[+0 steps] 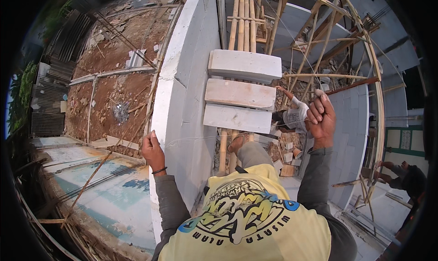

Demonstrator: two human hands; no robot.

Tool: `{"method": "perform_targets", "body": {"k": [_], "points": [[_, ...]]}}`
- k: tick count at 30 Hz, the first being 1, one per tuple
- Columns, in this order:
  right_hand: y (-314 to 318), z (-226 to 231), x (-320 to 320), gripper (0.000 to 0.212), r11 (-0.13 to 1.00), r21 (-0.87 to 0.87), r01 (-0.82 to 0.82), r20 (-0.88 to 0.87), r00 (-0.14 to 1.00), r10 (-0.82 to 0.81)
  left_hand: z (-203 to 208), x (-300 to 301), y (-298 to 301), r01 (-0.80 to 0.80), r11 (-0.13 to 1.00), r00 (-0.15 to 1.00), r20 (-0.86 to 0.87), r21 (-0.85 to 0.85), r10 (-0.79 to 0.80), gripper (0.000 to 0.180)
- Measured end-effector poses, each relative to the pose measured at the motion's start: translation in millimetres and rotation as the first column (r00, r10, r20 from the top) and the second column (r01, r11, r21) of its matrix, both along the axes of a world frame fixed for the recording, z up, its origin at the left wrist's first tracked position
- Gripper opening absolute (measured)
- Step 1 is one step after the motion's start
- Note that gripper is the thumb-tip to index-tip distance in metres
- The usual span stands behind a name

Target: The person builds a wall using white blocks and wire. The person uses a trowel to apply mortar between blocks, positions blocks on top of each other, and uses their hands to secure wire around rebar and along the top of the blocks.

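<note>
My left hand [154, 152], with a dark band at its wrist, is closed in a pinch beside the top of the pale block wall [169, 78]. My right hand [321, 119] is raised on the other side, its fingers curled together. A thin string [196, 137] runs slackly across between the two hands, in front of three pale building blocks [238, 118]. Part of the string is too fine to follow. From near my right fingertips another thin line rises toward the far scaffold. The blocks lie side by side across bamboo poles [241, 26].
Bamboo scaffolding [351, 15] stands at the right. Below, a person in a white shirt [296, 117] reaches up near the blocks; another person [401, 175] is at the far right. Left of the wall, reddish ground [114, 92] with rubble lies far below.
</note>
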State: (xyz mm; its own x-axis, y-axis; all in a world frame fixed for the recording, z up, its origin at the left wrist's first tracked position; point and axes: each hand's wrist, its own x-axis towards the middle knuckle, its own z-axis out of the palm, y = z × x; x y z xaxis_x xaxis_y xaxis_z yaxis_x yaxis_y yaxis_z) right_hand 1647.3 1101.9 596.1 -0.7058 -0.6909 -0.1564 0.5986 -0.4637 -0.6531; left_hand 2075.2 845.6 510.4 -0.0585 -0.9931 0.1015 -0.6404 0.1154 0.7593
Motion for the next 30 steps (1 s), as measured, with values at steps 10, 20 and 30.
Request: {"method": "perform_targets", "body": {"k": [10,20,30], "points": [[-17,40,-57,0.025,0.996,0.059,0.071,-0.141,0.988,-0.062,-43,-78,-70,-0.137,0.963,0.977,0.13,-0.232,0.17,0.03],[-39,75,-91,0.026,0.996,-0.033,0.084,-0.255,0.963,-0.09,-42,-68,-96,-0.208,0.957,0.957,0.16,-0.2,0.241,0.03],[-93,92,-132,0.026,0.993,0.005,0.12,-0.36,0.927,-0.11,-33,-192,-164,-0.12,0.957,0.986,0.079,-0.263,0.145,0.027]]}}
